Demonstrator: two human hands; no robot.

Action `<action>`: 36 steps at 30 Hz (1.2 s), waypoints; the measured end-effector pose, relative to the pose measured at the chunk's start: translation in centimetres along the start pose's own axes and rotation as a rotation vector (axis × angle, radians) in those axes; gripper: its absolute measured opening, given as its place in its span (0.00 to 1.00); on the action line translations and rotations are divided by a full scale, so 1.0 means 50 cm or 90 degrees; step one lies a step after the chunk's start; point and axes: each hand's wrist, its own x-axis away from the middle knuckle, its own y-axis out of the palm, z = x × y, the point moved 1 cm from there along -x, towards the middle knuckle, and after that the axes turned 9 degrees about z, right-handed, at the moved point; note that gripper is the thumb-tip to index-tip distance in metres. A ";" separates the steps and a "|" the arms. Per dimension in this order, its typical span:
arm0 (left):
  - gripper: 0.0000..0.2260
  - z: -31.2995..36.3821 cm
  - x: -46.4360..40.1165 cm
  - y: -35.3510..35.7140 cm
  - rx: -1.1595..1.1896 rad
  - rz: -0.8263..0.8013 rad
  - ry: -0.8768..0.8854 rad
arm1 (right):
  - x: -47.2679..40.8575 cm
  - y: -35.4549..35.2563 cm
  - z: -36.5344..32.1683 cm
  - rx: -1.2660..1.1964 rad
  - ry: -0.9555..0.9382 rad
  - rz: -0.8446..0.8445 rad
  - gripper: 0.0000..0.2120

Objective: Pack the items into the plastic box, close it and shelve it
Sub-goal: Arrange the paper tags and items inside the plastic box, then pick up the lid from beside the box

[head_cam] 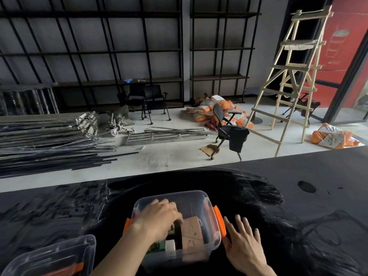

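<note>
Lid (pixel 49 257), clear plastic with an orange clip, lies at the near left of the plastic box (pixel 201 202), apart from it, on the same black table (pixel 298 196).

Plastic box: clear, open-topped, with orange latches (pixel 220 222) on its left and right sides; it stands on the table directly ahead of the person, near the table's front edge.

Left hand (pixel 159 218): reaches down into the box from its left side, fingers curled over the contents; whether it grips anything cannot be told, since the fingertips are hidden.

Right hand (pixel 244 239): lies flat and spread, holding nothing, just right of the box, thumb side touching the right latch.

Contents of the box: a brown cardboard carton (pixel 192 234) toward the right wall, a green-and-white packet (pixel 162 246) at the near side, and darker items between them, too blurred to name.

Beyond the box, past the table's far edge, on the pale floor: a black office chair (pixel 229 130) draped with dark cloth, straight behind the box; a heap of metal bars (pixel 49 142) far to the box's left; a wooden stepladder (pixel 292 80) far to its right; orange-and-white sacks (pixel 215 110) behind the chair.

Farthest from the box: black metal shelving (pixel 99 50) along the back wall.
</note>
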 end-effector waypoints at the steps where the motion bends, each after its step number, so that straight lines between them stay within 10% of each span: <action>1: 0.25 -0.003 0.010 0.003 -0.014 -0.024 0.000 | 0.006 0.018 0.004 0.011 -0.002 0.002 0.39; 4: 0.23 -0.009 0.027 0.015 -0.054 -0.028 0.007 | 0.007 0.049 0.013 0.053 -0.011 0.010 0.52; 11: 0.16 -0.037 0.072 -0.013 -0.053 0.140 -0.104 | 0.007 0.071 0.024 0.098 0.018 -0.014 0.34; 20: 0.20 -0.047 0.106 0.010 -0.099 0.096 -0.191 | 0.015 0.063 0.015 0.100 -0.006 0.007 0.38; 24: 0.14 -0.061 0.122 0.009 0.059 0.235 -0.196 | 0.005 -0.001 -0.004 0.000 0.024 -0.011 0.30; 28: 0.17 -0.093 0.135 0.027 0.272 0.379 -0.333 | -0.036 -0.171 -0.068 -0.291 0.126 0.300 0.09; 31: 0.22 -0.089 0.133 0.051 0.426 0.348 -0.415 | -0.047 -0.262 -0.165 -0.365 -0.018 0.430 0.08; 36: 0.22 -0.072 0.133 0.072 0.510 0.388 -0.438 | -0.028 -0.198 -0.307 -0.218 -0.253 -0.027 0.11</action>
